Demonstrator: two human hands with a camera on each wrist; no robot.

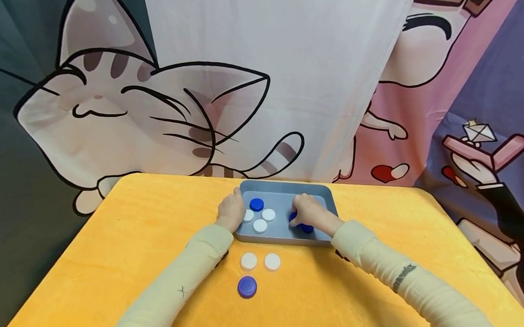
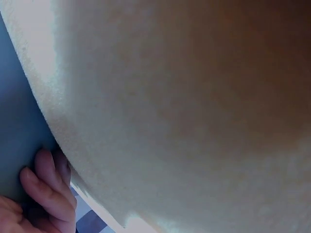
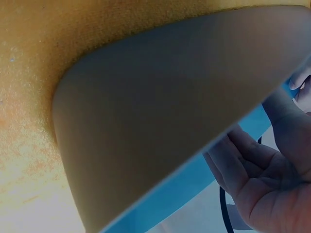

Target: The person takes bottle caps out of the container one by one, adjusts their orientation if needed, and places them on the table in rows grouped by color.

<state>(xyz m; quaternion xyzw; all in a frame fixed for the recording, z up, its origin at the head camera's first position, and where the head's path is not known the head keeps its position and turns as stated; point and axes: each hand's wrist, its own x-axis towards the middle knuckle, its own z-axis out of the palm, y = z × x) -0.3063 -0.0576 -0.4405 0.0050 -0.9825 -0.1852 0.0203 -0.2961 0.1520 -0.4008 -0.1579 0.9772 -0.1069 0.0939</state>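
Steadying the tray (image 1: 284,240) with my left hand (image 1: 232,210) curled at its left rim, I pinch 1 blue disc (image 1: 293,216) inside its right half, my right hand (image 1: 309,212) curled close. A light grip should spare the neighbouring disc (image 1: 308,228).

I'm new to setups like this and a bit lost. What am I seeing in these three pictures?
There's no machine here, just a person working bare-handed. The wide picture comes from a head-worn camera; the two close ones come from a camera on each wrist. On the yellow tabletop sit a grey tray and, nearer the person, two white discs and a blue disc. The left hand holds the tray's left edge. The right hand, inside the tray, seems to pinch another blue disc.
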